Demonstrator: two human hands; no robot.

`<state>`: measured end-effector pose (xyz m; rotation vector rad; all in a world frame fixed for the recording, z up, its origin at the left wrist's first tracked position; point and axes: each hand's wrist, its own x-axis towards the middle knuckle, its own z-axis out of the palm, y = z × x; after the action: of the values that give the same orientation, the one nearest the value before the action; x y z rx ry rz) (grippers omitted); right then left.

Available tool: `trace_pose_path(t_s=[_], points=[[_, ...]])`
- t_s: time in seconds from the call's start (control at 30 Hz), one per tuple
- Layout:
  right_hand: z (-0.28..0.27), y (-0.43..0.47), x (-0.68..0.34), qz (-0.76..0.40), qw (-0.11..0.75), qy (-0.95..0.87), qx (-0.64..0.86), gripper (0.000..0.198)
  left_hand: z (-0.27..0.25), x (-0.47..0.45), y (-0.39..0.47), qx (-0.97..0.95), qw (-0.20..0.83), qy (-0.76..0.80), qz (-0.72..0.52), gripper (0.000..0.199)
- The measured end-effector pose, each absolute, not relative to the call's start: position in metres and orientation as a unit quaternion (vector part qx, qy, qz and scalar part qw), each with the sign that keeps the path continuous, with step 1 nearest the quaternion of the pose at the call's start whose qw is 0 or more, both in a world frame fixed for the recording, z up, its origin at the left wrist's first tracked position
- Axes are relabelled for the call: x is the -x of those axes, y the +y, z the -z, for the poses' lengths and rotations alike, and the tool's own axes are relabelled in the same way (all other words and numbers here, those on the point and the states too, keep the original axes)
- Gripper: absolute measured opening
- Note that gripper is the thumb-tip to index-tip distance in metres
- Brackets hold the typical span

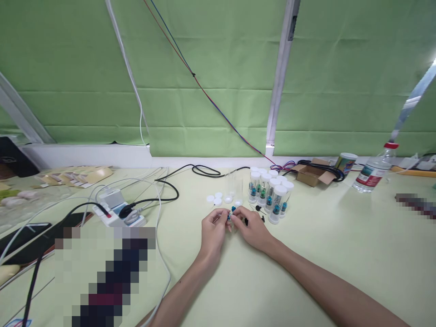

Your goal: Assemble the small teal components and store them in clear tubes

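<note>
My left hand [214, 227] and my right hand [254, 228] meet over the table, fingertips close together in a pinch. Between them is a small blue part [229, 217], too small to name, partly hidden by the fingers. Another blue piece [233, 209] shows just beyond my right fingertips; I cannot tell whether it is held. Small black pieces [259, 208] lie beside my right hand. Behind it stand several clear tubes with white caps [277, 204], with blue and green pieces inside. Uncapped clear tubes [237, 193] and loose white caps [218, 200] are beyond my hands.
A power strip [136, 220] with plugs and cables lies to the left. A black cable [177, 188] loops across the back. At the back right are an open cardboard box [308, 176], a can [346, 164] and a water bottle [373, 170].
</note>
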<state>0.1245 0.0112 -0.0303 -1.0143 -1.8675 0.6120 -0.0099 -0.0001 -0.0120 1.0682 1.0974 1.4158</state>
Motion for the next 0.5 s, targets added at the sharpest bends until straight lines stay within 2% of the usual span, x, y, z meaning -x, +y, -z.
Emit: trace_pose_path(t_s=[0.3,0.5], points=[[0.0307,0.0135,-0.1244,-0.242,0.444,-0.758,0.412,0.045,0.0158,0.0104,0.0015,-0.469,0.498,0.456,-0.569,0.019],[0.0325,0.0155,-0.1238,-0.228,0.452,-0.751,0.424,0.048,0.0152,0.0091,0.0009,-0.472,0.498,0.456,-0.567,0.019]])
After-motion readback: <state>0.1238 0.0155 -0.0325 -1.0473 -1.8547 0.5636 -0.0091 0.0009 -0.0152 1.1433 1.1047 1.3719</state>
